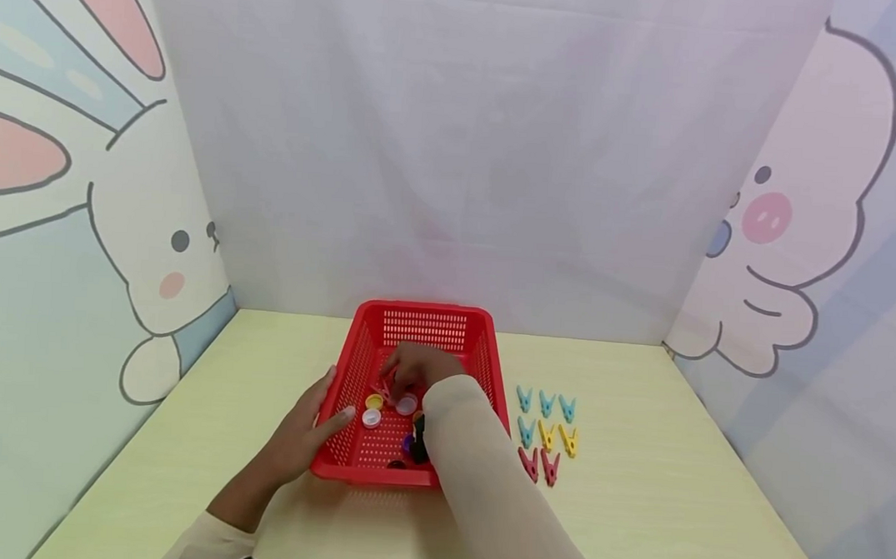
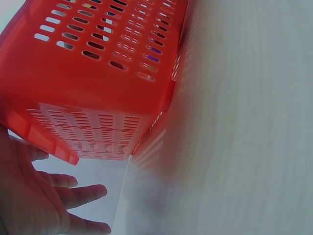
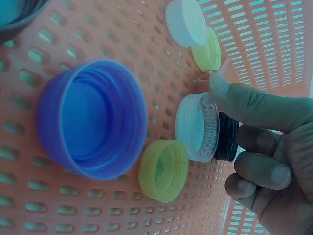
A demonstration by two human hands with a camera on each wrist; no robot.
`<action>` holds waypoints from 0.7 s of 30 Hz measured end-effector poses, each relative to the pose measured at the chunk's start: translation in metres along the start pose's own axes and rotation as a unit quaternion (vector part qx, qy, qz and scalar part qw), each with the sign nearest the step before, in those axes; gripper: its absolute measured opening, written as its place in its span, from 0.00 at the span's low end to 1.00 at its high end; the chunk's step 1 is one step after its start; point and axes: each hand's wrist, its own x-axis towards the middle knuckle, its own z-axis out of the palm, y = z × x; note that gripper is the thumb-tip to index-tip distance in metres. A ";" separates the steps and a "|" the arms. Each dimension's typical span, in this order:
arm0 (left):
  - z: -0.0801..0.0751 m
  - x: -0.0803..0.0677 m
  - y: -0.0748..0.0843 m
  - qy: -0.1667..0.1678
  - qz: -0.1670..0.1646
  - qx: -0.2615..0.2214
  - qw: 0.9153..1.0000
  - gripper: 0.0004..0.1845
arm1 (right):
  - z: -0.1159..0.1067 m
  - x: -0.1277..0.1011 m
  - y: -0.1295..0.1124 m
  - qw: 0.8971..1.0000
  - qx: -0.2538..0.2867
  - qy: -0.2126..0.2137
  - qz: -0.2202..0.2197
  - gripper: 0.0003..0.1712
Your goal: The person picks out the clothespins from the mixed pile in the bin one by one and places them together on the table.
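Observation:
A red plastic basket (image 1: 347, 473) with slotted walls stands on the table and holds several bottle caps. My left hand (image 1: 298, 436) rests at its left rim, thumb over the edge; in the left wrist view the other fingers (image 2: 80, 196) are straight and spread outside the wall. Reaching into the basket, my right hand (image 1: 414, 370) has thumb and index finger at a red clothespin (image 1: 381, 390), which they appear to pinch. In the right wrist view a clear cap (image 3: 195, 127), a black cap (image 3: 227, 137) and a yellow cap (image 3: 164, 171) lie by that hand (image 3: 274, 147).
Right of the basket, loose clothespins lie in rows: blue ones (image 1: 547, 404), yellow ones (image 1: 569, 441) and red ones (image 1: 550, 467). A purple cap (image 3: 93, 120) and a white cap (image 3: 186, 22) are also inside the basket. Cloth walls enclose the table (image 1: 657, 489).

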 end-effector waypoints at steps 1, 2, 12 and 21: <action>0.000 0.000 0.000 0.000 0.000 -0.001 1.000 0.56 | 0.000 -0.009 -0.006 1.000 0.000 0.000 0.008 0.37; 0.000 0.000 0.000 0.000 0.000 -0.001 1.000 0.56 | 0.001 -0.021 -0.012 1.000 0.001 0.004 0.012 0.35; 0.000 -0.001 0.000 0.002 0.001 -0.004 1.000 0.56 | 0.001 0.016 0.009 1.000 0.001 -0.014 -0.014 0.34; 0.000 -0.002 0.000 0.003 0.002 0.001 1.000 0.56 | 0.003 -0.023 -0.008 1.000 0.015 0.012 0.001 0.33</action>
